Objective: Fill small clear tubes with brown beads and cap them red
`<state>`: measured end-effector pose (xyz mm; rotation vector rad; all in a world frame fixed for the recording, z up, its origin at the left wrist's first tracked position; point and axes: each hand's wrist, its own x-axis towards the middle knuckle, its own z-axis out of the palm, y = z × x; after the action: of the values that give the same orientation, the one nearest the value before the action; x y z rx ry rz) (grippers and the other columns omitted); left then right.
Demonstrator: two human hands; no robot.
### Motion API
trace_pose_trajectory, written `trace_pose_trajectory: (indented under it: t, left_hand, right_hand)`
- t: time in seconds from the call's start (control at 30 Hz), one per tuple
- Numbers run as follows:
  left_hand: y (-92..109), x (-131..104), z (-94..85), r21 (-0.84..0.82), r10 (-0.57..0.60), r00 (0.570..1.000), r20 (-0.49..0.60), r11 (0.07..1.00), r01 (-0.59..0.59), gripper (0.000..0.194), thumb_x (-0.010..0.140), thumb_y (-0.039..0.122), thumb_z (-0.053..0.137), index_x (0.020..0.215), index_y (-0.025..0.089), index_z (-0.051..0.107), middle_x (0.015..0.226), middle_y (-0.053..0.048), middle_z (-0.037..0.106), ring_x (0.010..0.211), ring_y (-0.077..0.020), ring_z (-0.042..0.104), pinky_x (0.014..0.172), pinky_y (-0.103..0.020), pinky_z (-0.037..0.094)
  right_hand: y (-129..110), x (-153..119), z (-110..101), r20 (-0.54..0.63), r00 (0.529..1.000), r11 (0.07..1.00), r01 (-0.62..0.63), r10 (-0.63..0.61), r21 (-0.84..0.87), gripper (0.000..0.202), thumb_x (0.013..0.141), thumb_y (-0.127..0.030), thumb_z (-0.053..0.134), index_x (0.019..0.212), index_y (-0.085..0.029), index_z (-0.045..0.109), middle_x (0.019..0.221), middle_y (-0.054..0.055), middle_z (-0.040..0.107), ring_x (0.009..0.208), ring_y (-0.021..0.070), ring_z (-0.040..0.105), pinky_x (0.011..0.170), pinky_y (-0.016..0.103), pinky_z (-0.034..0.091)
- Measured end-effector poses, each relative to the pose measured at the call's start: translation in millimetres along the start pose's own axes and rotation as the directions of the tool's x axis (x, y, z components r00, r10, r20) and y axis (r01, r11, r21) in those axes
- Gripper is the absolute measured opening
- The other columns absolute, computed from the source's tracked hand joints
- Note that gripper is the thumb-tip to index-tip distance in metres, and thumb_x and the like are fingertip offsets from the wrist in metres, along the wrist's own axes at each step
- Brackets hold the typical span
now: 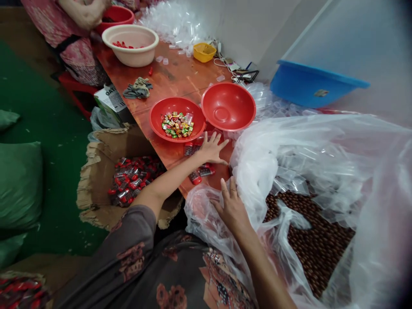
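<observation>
My left hand [213,149] is spread, palm down, above the table just in front of two red bowls. Under and beside it lie several small clear bottles with red caps [195,177], filled with dark pieces; the hand partly hides them. The left red bowl [157,124] holds colourful wrapped sweets [177,125]; the right red bowl [228,105] shows only its bare inside. My right hand [234,208] has its fingers apart at the edge of a clear plastic bag [257,171]. Inside that bag are round brown balls [318,240] and clear plastic containers [344,189].
A torn cardboard box [93,184] of red-capped bottles stands left below the table [180,81]. Farther back are a cream basin [131,56], a cloth [138,89], a yellow basket [204,52] and a blue tub [309,86]. Another person [77,56] sits at the far left.
</observation>
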<state>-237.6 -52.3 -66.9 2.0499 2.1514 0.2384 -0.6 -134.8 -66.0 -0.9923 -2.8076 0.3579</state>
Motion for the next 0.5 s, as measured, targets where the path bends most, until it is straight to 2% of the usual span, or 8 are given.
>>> trace_pose_trajectory:
  t: [0.07, 0.13, 0.33, 0.43, 0.5]
  left_hand:
    - [1, 0, 2.9, 0.011, 0.014, 0.999, 0.043, 1.0, -0.015, 0.103, 0.072, 0.077, 0.059, 0.152, 0.016, 0.039, 0.159, -0.024, 0.028, 0.15, -0.0458, 0.011, 0.113, -0.073, -0.002]
    - [4, -10, 7.5, 0.016, 0.026, 0.998, 0.055, 1.0, -0.027, 0.094, 0.073, 0.073, 0.061, 0.147, 0.016, 0.047, 0.157, -0.023, 0.033, 0.149, -0.0464, 0.013, 0.113, -0.074, 0.0]
    - [10, -68, 11.9, 0.018, 0.004, 1.0, -0.004, 1.0, -0.004, 0.072, 0.079, 0.06, 0.063, 0.14, 0.021, 0.057, 0.155, -0.02, 0.038, 0.148, -0.0448, 0.018, 0.112, -0.073, 0.014]
    - [-5, -103, 5.4, 0.026, -0.007, 1.0, -0.025, 1.0, 0.008, 0.064, 0.081, 0.057, 0.061, 0.135, 0.024, 0.06, 0.154, -0.016, 0.041, 0.148, -0.0414, 0.022, 0.114, -0.068, 0.017]
    - [-25, -132, -1.3, 0.026, -0.013, 1.0, -0.025, 1.0, 0.013, 0.061, 0.081, 0.055, 0.061, 0.134, 0.026, 0.061, 0.154, -0.013, 0.043, 0.148, -0.0391, 0.024, 0.116, -0.065, 0.018]
  right_hand:
    - [-2, 0, 0, 0.007, 1.0, 1.0, -0.003, 0.004, -0.016, 0.075, 0.094, -0.043, 0.053, 0.156, -0.013, 0.024, 0.163, 0.027, 0.01, 0.152, 0.0382, 0.016, 0.107, 0.057, 0.046]
    - [-3, -1, -1, 0.022, 1.0, 0.999, -0.006, 0.007, -0.032, 0.074, 0.094, -0.042, 0.053, 0.156, -0.013, 0.025, 0.163, 0.027, 0.011, 0.151, 0.0389, 0.018, 0.105, 0.056, 0.047]
    - [-4, -3, 3, 0.024, 0.999, 0.997, 0.024, -0.022, -0.073, 0.07, 0.093, -0.036, 0.054, 0.155, -0.013, 0.029, 0.163, 0.026, 0.013, 0.15, 0.0396, 0.022, 0.104, 0.055, 0.048]
    - [-4, -4, 6, 0.023, 0.999, 0.997, 0.037, -0.036, -0.071, 0.071, 0.093, -0.037, 0.055, 0.154, -0.012, 0.03, 0.162, 0.026, 0.015, 0.148, 0.0402, 0.027, 0.103, 0.053, 0.049]
    - [-5, -5, 7, 0.028, 0.999, 0.997, 0.035, -0.033, -0.074, 0.069, 0.093, -0.037, 0.054, 0.154, -0.012, 0.031, 0.162, 0.027, 0.017, 0.147, 0.0409, 0.031, 0.103, 0.053, 0.05]
